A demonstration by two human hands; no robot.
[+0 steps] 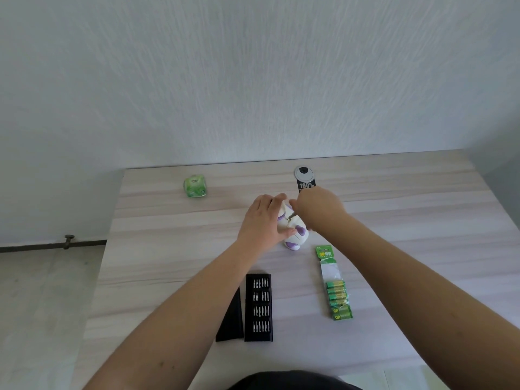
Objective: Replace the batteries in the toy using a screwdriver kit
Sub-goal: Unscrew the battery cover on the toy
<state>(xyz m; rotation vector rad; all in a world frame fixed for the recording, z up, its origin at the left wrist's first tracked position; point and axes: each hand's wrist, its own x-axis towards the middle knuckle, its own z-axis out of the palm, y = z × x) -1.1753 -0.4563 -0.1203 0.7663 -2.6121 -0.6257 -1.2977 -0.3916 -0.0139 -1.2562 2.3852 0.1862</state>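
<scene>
A white and purple toy [295,235] lies on the wooden table [168,249] near its middle. My left hand [263,220] grips the toy from the left, fingers curled over its top. My right hand [319,205] holds a thin screwdriver [292,213] whose tip points down into the toy's body; most of the tool is hidden in the hand. The open black screwdriver kit [258,306] with several rows of bits lies nearer me, its lid [231,319] beside it on the left. A green strip pack of batteries [334,288] lies to the right.
A green tissue pack [194,186] sits at the far left of the table. A black and grey card tag [304,178] lies at the far edge behind my right hand. A white wall stands behind the table, and the floor shows at the left.
</scene>
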